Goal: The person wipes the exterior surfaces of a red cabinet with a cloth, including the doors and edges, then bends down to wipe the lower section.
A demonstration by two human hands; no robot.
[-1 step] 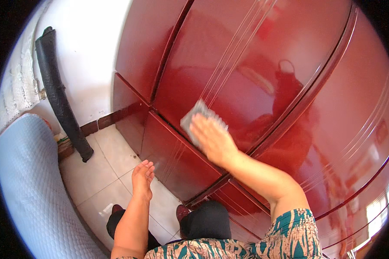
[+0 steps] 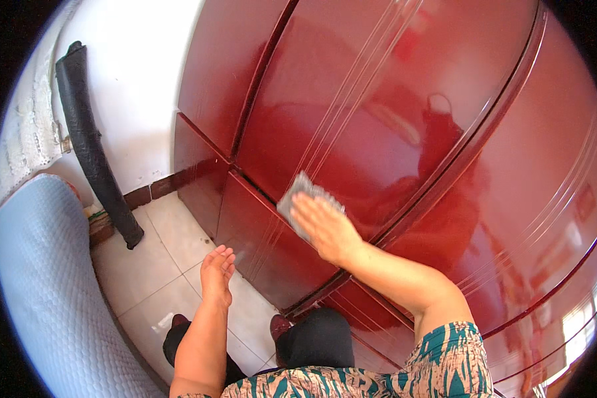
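Pressed flat against a glossy dark red cabinet door (image 2: 351,132) is a grey cloth (image 2: 292,207), held under my right hand (image 2: 328,229). The cloth lies at the door's lower edge, by the seam above a smaller lower panel (image 2: 272,232). Its edges stick out past my fingertips; the part under the palm is hidden. My left hand (image 2: 217,272) hangs in the air over the floor tiles, fingers stretched out and nothing in it. It is apart from the cabinet.
A blue quilted mattress or pad (image 2: 46,278) runs along the left. Against the white wall (image 2: 136,86) leans a long black wrapped roll (image 2: 93,139). Pale tiles (image 2: 149,265) cover the floor beside my feet. More red doors (image 2: 511,219) continue to the right.
My right hand and the grey cloth have slid slightly down the door toward the lower seam. The left hand has barely moved.
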